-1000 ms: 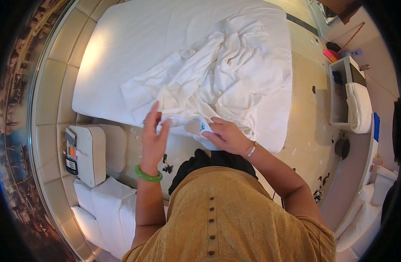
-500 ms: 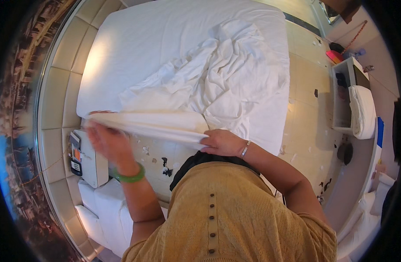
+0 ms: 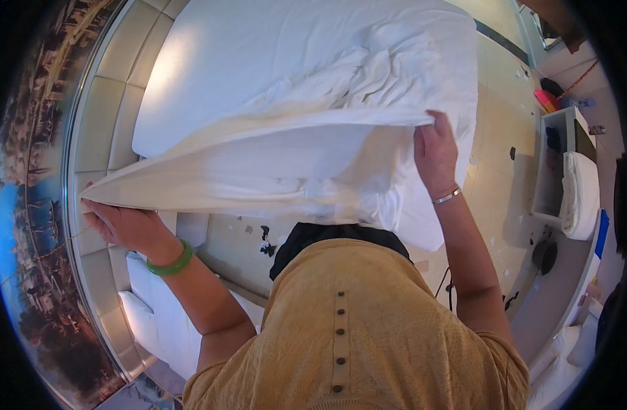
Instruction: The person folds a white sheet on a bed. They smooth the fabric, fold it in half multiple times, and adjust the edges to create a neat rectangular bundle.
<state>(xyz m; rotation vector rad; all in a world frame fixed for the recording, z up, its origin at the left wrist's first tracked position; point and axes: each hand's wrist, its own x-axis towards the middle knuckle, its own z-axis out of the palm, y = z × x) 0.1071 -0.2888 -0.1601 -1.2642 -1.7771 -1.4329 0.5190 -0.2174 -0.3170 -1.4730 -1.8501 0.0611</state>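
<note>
A white sheet (image 3: 272, 160) is stretched wide between both my hands above a white bed (image 3: 259, 48). My left hand (image 3: 122, 222), with a green bangle at the wrist, grips one end of the sheet's edge far out to the left by the padded headboard. My right hand (image 3: 433, 150), with a thin silver bracelet, grips the other end, raised over the bed's right side. The rest of the sheet lies crumpled (image 3: 388, 61) on the mattress beyond the lifted edge.
A padded headboard (image 3: 105, 116) and a mural wall (image 3: 26, 171) run along the left. White pillows (image 3: 153, 307) lie on the floor at lower left. A white shelf unit (image 3: 556, 164) with a folded white bundle (image 3: 580, 195) stands at right on the tiled floor (image 3: 498, 137).
Both hands started close together at the bed's near edge. The left hand pulled the sheet's edge far to the left, and the right hand rose and moved right, spreading the sheet out.
</note>
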